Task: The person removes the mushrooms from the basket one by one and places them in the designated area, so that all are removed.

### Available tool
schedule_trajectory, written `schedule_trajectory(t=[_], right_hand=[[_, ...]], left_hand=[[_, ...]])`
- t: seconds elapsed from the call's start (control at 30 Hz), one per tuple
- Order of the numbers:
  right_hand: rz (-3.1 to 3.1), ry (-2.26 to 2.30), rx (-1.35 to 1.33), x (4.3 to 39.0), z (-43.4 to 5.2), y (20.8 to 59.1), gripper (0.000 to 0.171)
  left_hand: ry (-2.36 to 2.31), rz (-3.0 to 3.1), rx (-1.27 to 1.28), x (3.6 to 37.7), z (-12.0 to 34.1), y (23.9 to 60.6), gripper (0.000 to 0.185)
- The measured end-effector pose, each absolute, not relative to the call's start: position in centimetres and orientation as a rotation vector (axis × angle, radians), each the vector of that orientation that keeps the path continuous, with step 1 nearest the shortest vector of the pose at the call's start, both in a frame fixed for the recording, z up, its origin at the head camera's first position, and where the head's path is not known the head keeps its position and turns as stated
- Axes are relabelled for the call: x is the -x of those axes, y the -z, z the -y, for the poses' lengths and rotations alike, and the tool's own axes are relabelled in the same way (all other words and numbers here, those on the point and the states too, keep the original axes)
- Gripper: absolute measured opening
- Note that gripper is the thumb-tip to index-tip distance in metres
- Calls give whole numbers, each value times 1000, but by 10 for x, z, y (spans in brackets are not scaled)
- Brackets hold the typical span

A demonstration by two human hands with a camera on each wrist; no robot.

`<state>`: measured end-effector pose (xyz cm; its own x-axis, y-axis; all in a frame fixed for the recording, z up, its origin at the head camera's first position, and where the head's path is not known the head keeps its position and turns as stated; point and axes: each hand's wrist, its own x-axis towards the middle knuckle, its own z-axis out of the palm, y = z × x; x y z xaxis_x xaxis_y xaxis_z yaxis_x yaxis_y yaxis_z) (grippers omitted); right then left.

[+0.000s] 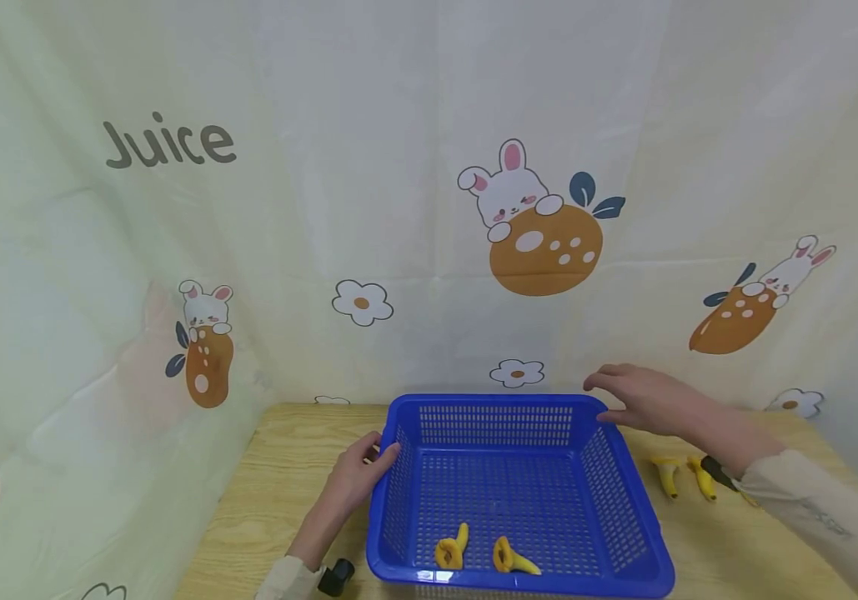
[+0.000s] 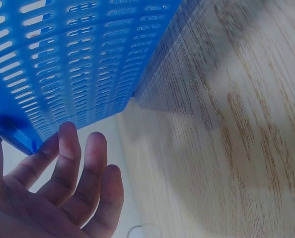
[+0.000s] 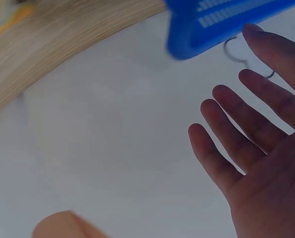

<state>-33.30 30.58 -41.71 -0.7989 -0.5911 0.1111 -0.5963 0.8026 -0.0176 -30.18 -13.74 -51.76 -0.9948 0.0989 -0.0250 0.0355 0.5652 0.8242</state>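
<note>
On the pale wooden table [image 1: 286, 467], set against a cream curtain printed with rabbits and carrots [image 1: 429, 208], stands a blue perforated plastic basket [image 1: 519, 487], roughly square and open at the top. At its left wall, near the far corner, the person's left hand [image 1: 357, 479] rests with the thumb hooked over the rim and the fingers spread loosely against the outside; the left wrist view shows those fingers [image 2: 70, 153] straight and apart, not wrapped around anything. Over the far right corner of the basket the right hand [image 1: 642, 398] hovers flat, palm down, fingers [image 3: 237, 144] stretched and fanned, holding nothing; whether it touches the rim I cannot tell. Inside the basket, near its front wall, lie two small yellow banana-shaped pieces [image 1: 481, 554] side by side. Two more small yellow bananas [image 1: 684, 477] lie on the table to the right of the basket, just beside the right forearm.
</note>
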Motion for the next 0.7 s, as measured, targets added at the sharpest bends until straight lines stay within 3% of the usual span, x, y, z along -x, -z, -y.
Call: schedule_trajectory(t=[0.7], right_hand=[[2748,130,-1337,320,-212,428,47]], left_hand=[[-1435,-2717,-118,304,139,523,38]])
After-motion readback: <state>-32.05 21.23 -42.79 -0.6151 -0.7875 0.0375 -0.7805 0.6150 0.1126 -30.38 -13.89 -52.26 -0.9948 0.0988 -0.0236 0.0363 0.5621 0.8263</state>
